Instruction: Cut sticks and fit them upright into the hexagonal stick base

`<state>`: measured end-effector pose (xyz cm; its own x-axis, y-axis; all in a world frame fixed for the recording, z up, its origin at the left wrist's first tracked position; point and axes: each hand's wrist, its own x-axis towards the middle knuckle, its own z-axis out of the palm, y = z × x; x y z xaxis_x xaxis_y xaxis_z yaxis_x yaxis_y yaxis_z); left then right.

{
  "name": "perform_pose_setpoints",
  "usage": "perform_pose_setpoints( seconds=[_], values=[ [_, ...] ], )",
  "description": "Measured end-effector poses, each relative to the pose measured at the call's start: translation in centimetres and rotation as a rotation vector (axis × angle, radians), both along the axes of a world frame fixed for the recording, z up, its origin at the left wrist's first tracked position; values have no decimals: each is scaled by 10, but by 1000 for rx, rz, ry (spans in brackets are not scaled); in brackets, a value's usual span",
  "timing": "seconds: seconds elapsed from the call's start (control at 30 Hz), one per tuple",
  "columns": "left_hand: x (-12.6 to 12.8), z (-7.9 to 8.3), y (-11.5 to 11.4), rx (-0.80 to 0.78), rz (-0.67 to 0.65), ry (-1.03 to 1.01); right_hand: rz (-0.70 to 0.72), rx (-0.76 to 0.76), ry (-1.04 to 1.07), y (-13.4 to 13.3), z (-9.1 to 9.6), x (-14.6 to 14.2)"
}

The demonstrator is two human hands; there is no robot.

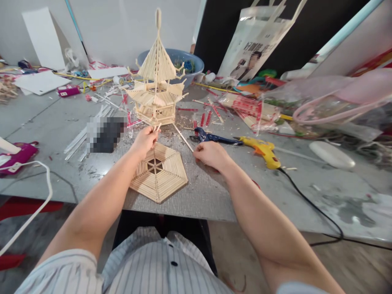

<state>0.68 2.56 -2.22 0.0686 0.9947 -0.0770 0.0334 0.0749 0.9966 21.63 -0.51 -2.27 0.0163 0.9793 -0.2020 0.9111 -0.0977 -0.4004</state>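
My left hand [146,141] pinches short wooden stick pieces [158,127] above the far edge of a flat hexagonal panel [171,175]. That panel is made of rows of wooden sticks around an open, spoked centre. My right hand [212,155] is closed on the near end of a thin wooden stick [183,138], which slants away toward the pagoda's base. Just beyond my hands stands the stick-built pagoda model [157,98], upright with tiered roofs and a looped tip. Blue-handled pliers [214,138] lie right behind my right hand.
A yellow glue gun [265,153] lies to the right, its black cord trailing off the table edge. Red-and-clear stick packets [251,108], a blue basin [194,67] and a paper bag [248,45] are behind. Loose strips [88,130] and a dark blurred object [108,134] lie left.
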Motion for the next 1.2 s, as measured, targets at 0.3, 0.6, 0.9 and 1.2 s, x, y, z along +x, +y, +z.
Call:
perform_pose_setpoints(
  seconds=[0.3, 0.6, 0.9, 1.2],
  values=[
    [1, 2, 1, -14, 31, 41, 86, 196, 79, -1, -10, 1],
    [-5, -5, 8, -32, 48, -46, 159, 104, 118, 0, -7, 3],
    [-5, -2, 7, -78, 31, -181, 323, -9, 81, 1, -7, 2],
    [-5, -3, 6, -110, 37, -301, 276, -199, 358, -2, 8, 18]
  ],
)
